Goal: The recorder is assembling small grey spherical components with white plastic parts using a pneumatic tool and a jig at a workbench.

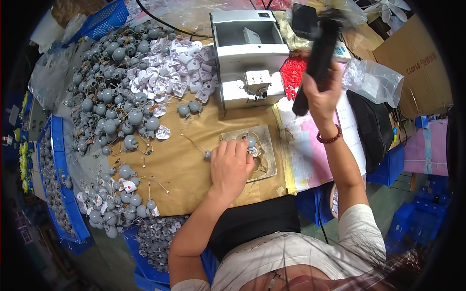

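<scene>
A small grey ball part [251, 142] is being pinched on the metal plate [268, 140] by the left hand [230, 167] while the black tool [318, 58] is being gripped aloft by the right hand [324, 97], so a loosened pinch could be letting the part roll away.

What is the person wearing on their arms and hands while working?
Both hands are bare, with no gloves. The right hand has a bracelet of dark red beads round its wrist; the left hand and its wrist carry nothing. The forearms are uncovered; short, light-coloured sleeves end above the elbows.
</scene>
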